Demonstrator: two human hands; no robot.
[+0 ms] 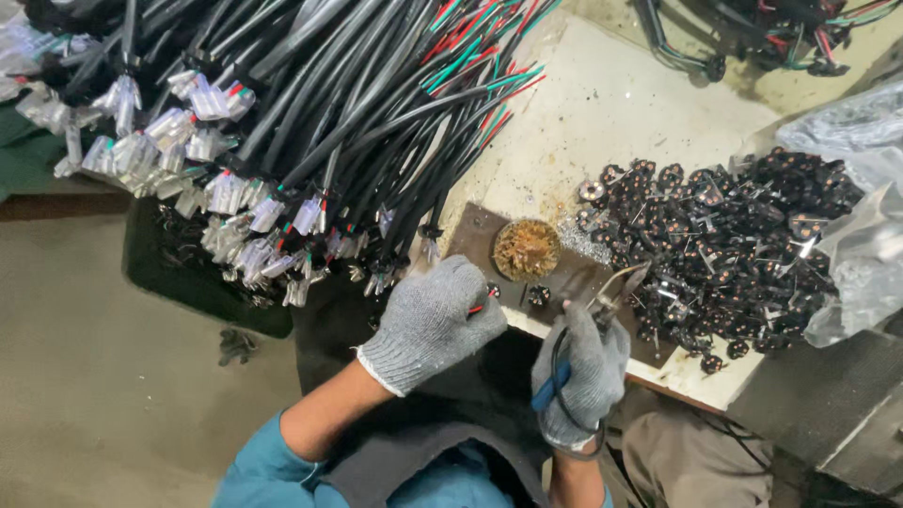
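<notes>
Two grey knitted gloves work at 6 o'clock: left hand (431, 320), fingers closed on a red-wired cable end (476, 309), steadies it against the counter (602, 113); right hand (585, 362), fingers wrapped around a blue-handled iron (602, 299), angles its tip towards 12, near brass wool (526, 249). Black plug inserts (724, 249) heap at 3.

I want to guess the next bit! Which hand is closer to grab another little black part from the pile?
Probably the right hand: it sits beside the pile of black parts, though it holds a tool. The left hand is farther away, gripping wires.
</notes>
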